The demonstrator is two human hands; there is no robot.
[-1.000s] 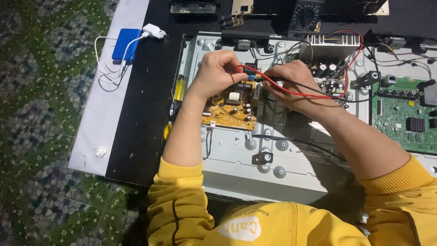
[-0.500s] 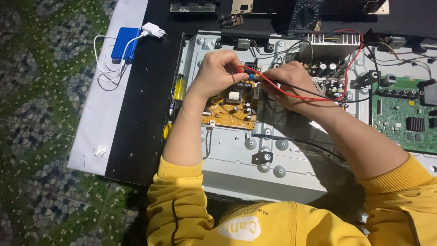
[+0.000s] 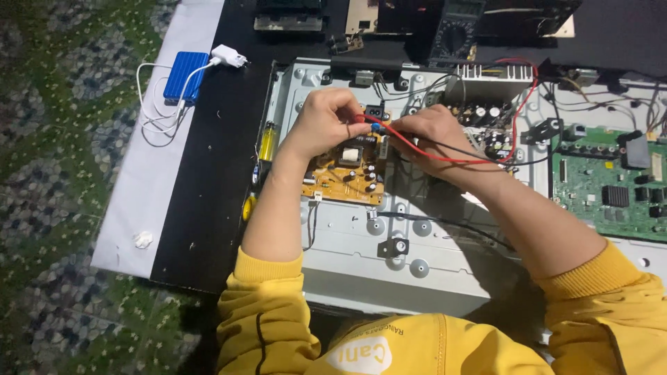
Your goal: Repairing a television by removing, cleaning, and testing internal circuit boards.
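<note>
Pinching a red probe (image 3: 368, 119), the left hand (image 3: 326, 121) steadies its tip on the orange circuit board (image 3: 344, 177); the right hand (image 3: 434, 135) grips a black lead (image 3: 451, 147) alongside.

Left hand (image 3: 326, 121) edged slightly lower on red probe (image 3: 368, 119)

both hands (image 3: 326, 125) meet over the small circuit board (image 3: 345, 175) on the metal chassis (image 3: 361, 260), larger board (image 3: 608, 191) at right.
</note>
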